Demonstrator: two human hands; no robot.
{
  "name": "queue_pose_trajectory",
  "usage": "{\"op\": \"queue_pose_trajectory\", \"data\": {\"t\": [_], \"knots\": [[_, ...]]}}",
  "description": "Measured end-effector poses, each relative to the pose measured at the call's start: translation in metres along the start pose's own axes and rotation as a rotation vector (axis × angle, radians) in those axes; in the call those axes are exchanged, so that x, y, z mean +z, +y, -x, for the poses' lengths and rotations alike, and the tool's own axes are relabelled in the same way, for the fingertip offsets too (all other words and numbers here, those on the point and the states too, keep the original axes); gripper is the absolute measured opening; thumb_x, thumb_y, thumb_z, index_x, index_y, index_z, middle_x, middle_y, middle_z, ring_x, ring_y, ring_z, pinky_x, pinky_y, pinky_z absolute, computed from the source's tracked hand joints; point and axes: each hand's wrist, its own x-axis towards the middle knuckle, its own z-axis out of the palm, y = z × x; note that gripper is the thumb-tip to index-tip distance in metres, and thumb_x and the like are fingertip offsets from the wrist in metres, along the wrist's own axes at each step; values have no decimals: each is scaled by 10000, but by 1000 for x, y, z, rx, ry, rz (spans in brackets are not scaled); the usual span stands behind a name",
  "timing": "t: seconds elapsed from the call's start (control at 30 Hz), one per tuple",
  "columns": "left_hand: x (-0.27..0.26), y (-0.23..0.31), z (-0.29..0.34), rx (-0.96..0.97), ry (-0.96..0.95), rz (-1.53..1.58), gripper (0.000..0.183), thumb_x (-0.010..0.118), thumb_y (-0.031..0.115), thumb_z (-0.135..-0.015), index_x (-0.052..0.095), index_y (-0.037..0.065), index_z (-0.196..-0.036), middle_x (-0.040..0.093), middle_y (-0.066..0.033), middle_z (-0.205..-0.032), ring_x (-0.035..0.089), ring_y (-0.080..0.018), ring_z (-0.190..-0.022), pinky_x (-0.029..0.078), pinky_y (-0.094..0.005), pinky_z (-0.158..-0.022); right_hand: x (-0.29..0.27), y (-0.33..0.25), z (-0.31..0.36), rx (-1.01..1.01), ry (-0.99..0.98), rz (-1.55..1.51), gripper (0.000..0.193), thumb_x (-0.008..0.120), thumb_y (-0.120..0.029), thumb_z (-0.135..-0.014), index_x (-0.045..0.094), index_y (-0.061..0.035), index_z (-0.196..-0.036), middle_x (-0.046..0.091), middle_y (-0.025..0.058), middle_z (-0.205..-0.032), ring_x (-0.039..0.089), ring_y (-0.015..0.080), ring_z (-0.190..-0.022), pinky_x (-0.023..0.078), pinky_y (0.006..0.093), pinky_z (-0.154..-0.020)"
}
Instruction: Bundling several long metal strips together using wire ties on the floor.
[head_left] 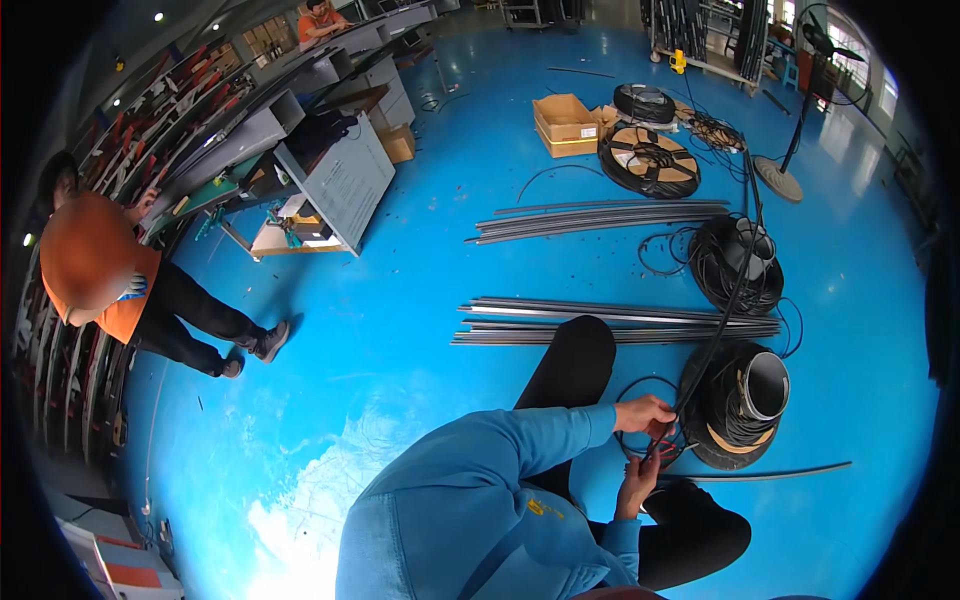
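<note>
My left hand is closed round a long, thin black strip. From there the strip rises past the cable spools toward the back right. Just below, my right hand pinches near the strip's lower end. A small red item shows beside my right fingertips; its kind is too small to tell. Close to the right of both hands, a spool of black cord with a grey cylindrical core rests on the blue floor. My knees are bent on either side of my hands.
Bundles of grey-black bars and bars lie ahead. Another cord spool, a flat coil, a cardboard box and a standing fan are farther off. A person in orange stands left beside a workbench.
</note>
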Motion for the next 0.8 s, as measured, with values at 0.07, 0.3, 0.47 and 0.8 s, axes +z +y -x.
{"op": "queue_pose_trajectory", "data": {"t": [0.07, 0.3, 0.47, 0.8], "knots": [[9, 30, 9, 22, -123, 137, 104, 536, 98, -867, 560, 4, -904, 600, -101, -783, 578, -174, -665, 467, -249, -633, -8, 12, -11, 10, -190, 156, 299, 526, -59, -788, 585, -35, -1080, 589, 69, -650, 517, 163, -555, 442, 277, -553], [-10, 104, 33, 35, -125, 294, 167, 528, 135, -879, 578, 4, -970, 603, -95, -848, 586, -181, -742, 485, -278, -682, -73, -15, -73, -140, -569, 787, 134, 568, -83, -706, 659, -35, -792, 624, 78, -710, 563, 208, -632, 455, 326, -604], [-22, 91, 34, -9, -46, 189, 176, 517, 132, -884, 577, -1, -982, 604, -92, -848, 585, -180, -741, 483, -285, -686, -176, -117, -176, -437, 82, 810, 229, 485, -137, -816, 620, -42, -975, 629, 104, -896, 596, 225, -763, 479, 338, -675], [-27, 55, 16, -22, 32, -26, 131, 572, 133, -850, 592, 17, -909, 607, -93, -754, 595, -184, -658, 482, -264, -614, -101, -28, -110, -431, -372, 1143, 413, 481, -20, -801, 495, -32, -1213, 513, 182, -1197, 572, 287, -976, 456, 349, -844]]}}
